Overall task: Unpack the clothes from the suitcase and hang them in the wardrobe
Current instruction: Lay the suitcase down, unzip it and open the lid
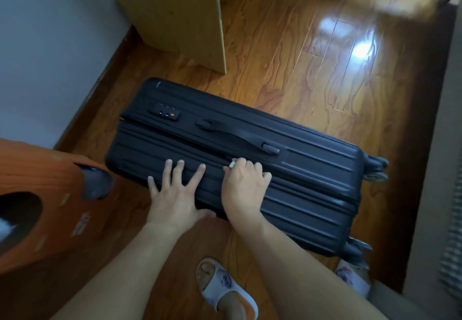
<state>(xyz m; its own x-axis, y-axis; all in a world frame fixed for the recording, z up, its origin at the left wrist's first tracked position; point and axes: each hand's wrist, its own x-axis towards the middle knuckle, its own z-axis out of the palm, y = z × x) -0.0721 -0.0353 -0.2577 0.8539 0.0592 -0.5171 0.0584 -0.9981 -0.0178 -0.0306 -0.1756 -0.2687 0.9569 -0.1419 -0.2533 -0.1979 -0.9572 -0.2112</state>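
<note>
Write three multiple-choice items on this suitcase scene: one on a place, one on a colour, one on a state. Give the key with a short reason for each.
1. Where does the left hand rest?
A. Flat on the suitcase shell
B. On the carry handle
C. On the floor

2. What colour is the suitcase?
A. Orange
B. Dark navy-black
C. White

3. What is the right hand doing?
A. Hanging idle
B. Pressing flat with straight fingers
C. Pinching the metal zipper pull

Key:
1 A, the fingers lie spread on the ribbed shell, below the carry handle.
2 B, the whole shell is dark; only a small spot by the combination lock is orange.
3 C, the fingers curl round the silver pull at the seam, and the suitcase is not yet opened.
</note>
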